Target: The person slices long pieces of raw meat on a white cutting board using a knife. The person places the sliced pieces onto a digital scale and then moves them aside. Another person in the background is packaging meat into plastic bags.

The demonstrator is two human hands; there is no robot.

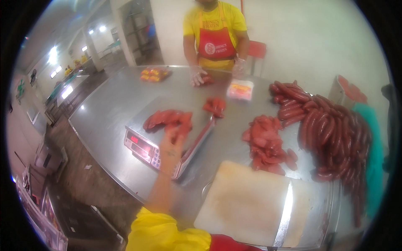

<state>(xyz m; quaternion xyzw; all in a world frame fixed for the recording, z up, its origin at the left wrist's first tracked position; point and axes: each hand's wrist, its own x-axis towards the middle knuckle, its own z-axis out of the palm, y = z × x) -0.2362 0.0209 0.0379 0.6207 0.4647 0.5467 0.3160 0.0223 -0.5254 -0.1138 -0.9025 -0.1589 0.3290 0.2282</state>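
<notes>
Steel surface (100, 102), pale-walled room (293, 42). Red meat slices (161, 119) on scale (141, 147), likely for weighing; left hand (172, 139) at them, grip blurred, cannot tell if closed. Right hand unseen.

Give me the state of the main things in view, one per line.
Silver digital weighing scale: display lit, loaded
Red meat slices on its platform: cut, piled
Long dark-red sausages: heaped
Red meat slices beside them: cut, heaped
White rectangular cutting board: lying flat
White packet with red-yellow print: seal unclear
Bare left hand: at the scale's slices, grip blurred
</notes>
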